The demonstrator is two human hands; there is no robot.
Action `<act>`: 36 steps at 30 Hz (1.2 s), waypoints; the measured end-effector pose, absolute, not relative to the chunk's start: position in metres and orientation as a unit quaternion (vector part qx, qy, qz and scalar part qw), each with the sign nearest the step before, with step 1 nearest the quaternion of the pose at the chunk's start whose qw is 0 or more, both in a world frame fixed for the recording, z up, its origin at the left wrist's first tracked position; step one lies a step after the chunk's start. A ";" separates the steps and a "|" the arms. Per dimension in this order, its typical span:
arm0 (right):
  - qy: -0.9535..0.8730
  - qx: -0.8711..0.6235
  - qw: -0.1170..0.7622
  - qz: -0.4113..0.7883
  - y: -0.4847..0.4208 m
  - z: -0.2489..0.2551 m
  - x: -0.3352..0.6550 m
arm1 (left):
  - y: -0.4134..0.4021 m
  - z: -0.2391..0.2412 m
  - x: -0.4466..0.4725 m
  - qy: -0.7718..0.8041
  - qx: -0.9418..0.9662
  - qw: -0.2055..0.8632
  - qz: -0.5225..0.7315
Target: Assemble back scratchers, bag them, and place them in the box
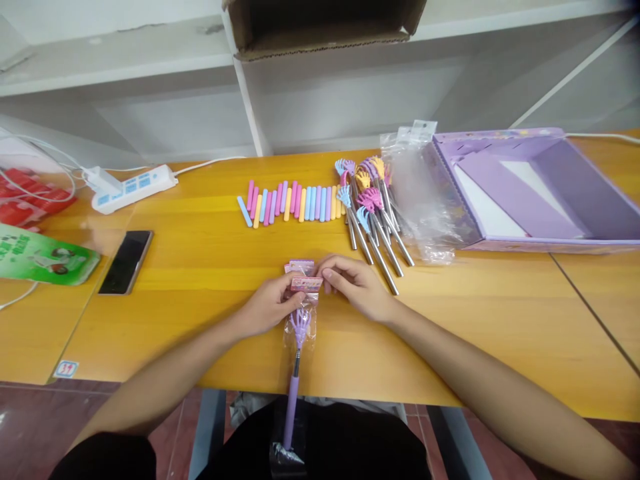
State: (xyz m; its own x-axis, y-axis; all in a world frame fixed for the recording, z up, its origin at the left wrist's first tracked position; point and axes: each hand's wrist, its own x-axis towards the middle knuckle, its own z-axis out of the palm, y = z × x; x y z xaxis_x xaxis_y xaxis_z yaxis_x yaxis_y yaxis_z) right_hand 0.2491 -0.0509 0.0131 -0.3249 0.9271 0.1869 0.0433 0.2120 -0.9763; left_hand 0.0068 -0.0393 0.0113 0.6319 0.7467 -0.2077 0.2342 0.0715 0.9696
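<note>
A purple telescopic back scratcher (300, 323) lies in a clear plastic bag (313, 333), its purple handle (291, 413) hanging past the table edge toward my lap. My left hand (273, 303) is closed on the bag's top, with the thumb over the front below a small pink printed header card (307, 285). At the card's right edge, my right hand (357, 283) has its thumb and fingers pinched together on the bag's top. Beyond it lies a pile of back scratchers (373, 200) with hand-shaped heads in blue, pink, yellow and purple and bare metal rods.
Coloured handle tubes (293, 202) lie in a row behind my hands. Clear bags (415, 193) lie beside a purple open box (480, 200). To the left are a phone (126, 263), a power strip (135, 189) and a green package (50, 257). A cardboard box (325, 47) sits on the shelf.
</note>
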 end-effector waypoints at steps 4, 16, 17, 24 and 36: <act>-0.590 -0.393 0.451 0.542 -0.049 0.010 0.251 | -0.042 0.012 0.008 0.374 0.632 0.640 0.224; -0.612 -0.407 0.470 0.490 -0.048 0.007 0.251 | -0.046 0.020 0.007 0.377 0.714 0.547 0.221; -0.613 -0.405 0.471 0.488 -0.048 0.008 0.251 | -0.046 0.021 0.007 0.378 0.720 0.541 0.216; -0.618 -0.400 0.479 0.477 -0.049 0.008 0.252 | -0.046 0.024 0.008 0.377 0.717 0.534 0.242; -0.624 -0.407 0.483 0.460 -0.050 0.007 0.251 | -0.048 0.022 0.011 0.369 0.660 0.600 0.260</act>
